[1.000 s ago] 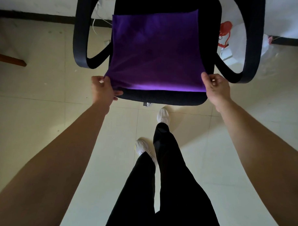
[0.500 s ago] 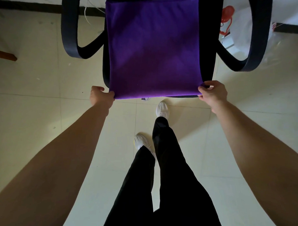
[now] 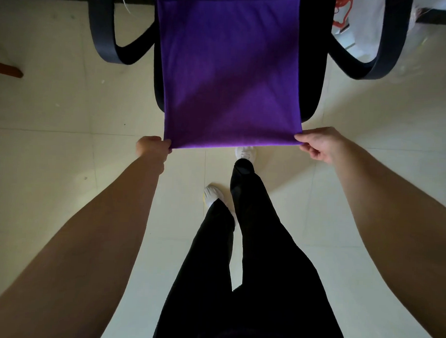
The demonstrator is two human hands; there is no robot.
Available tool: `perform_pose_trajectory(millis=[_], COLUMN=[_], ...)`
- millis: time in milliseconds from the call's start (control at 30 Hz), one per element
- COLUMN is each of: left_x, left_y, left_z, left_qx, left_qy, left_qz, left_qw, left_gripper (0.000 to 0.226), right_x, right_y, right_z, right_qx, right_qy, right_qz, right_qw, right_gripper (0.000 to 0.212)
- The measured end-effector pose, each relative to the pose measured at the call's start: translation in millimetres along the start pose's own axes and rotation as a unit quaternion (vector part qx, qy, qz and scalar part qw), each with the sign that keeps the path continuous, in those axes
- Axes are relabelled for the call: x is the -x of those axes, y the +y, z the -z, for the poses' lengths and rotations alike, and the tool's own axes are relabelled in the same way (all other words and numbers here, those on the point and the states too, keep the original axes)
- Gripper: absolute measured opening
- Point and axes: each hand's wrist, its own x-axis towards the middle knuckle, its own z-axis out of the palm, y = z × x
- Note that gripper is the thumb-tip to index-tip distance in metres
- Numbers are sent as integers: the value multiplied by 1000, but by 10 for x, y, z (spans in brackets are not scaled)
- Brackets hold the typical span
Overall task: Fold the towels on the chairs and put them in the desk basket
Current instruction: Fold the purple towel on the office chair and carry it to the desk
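Left hand and right hand each pinch a purple towel corner over the chair

The towel is seen as plain deep purple all over. The chair is coloured black throughout. The floor is tiled in pale cream, crossed by thin grey lines. Black trousers and white shoes are worn. A white bag is printed in red.

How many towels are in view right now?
1. The purple towel lies over the black chair, near corners pinched by the left hand and right hand. Others may be off-frame.
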Motion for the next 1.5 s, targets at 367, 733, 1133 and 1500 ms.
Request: perform_pose_trajectory(millis=[367,733,1133,1500], left_x=[458,134,-233,-303], left_y=[4,1459,2204,1972], left_z=[353,78,-354,-538], left_qx=[22,245,261,-269], left_qy=[-58,-156,-137,-56], left_qz=[72,47,-19,-342], left_qw=[995,956,955,899], left_gripper=[11,18,15,79], right_x=[465,369,-195,-481], right_y=[172,-1172,-1997,-2074], right_z=[0,92,68,-170], right_qx=[-70,-211,-305,-53], right_qy=[3,-15,-42,100], right_qz=[27,141,119,342], right_qw=[997,967,944,933], right_gripper=[15,8,10,50])
